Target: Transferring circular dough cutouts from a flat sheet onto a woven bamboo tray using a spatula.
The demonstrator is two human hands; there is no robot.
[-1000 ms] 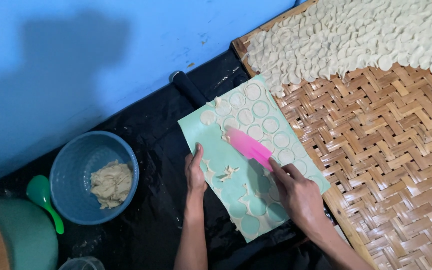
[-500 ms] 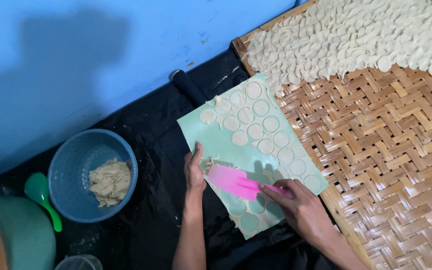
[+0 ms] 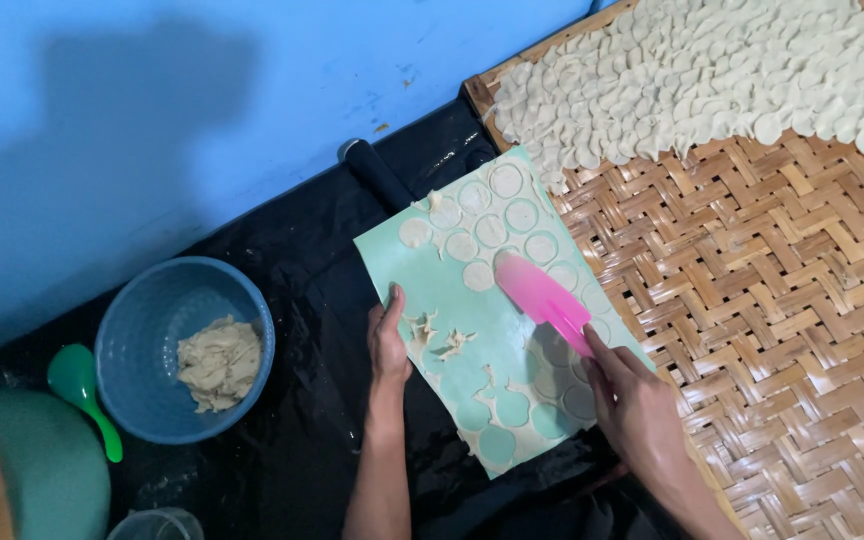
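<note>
**Pink scraper on the dough sheet, left hand steadying the mat**

Nearest to me, my right hand comes in from the lower right with its fingers closed around the handle of a pink scraper. The blade lies flat and angled up and to the left across the pale green mat, its rounded tip just beside the cut dough circles in the upper half of the mat. My left hand lies on the mat's left edge, fingers together and pressed flat, thumb side toward the loose dough scraps in the middle of the sheet. Near the mat's bottom edge I see round holes where the green shows through a thin dough layer.

The mat lies on black plastic sheeting, with its right side overlapping the woven bamboo tray. A dark rolling pin sticks out from under the mat's top left corner.

To the left, well apart from my hands, a blue bowl holds a lump of dough. A green spoon lies just beside it, next to a green container at the frame's corner.

Farthest off, a heap of cut dough rounds covers the tray's top end, and a blue wall rises behind.
</note>
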